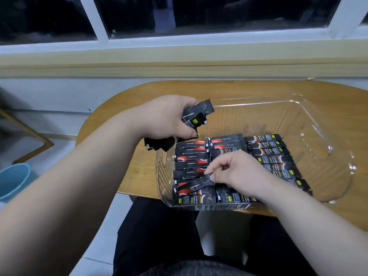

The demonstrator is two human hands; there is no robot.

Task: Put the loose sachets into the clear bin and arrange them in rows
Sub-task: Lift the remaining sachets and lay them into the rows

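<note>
Filling rows in the clear ribbed plastic bin [310, 124], near end done, far end bare.
Right hand [239, 172] pinches one black sachet [196, 184] inside; left hand [169, 118] clamps a black sachet bundle [197, 114] beside it.

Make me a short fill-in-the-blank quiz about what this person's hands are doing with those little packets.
1. The left hand grips a ____ of sachets beside the clear bin.
2. The right hand pinches one tilted sachet over the ____ rows.
3. The bin sits on a ____ table.
4. A ____ bucket stands on the floor.

Missing: bundle; left-hand; wooden; blue
</note>
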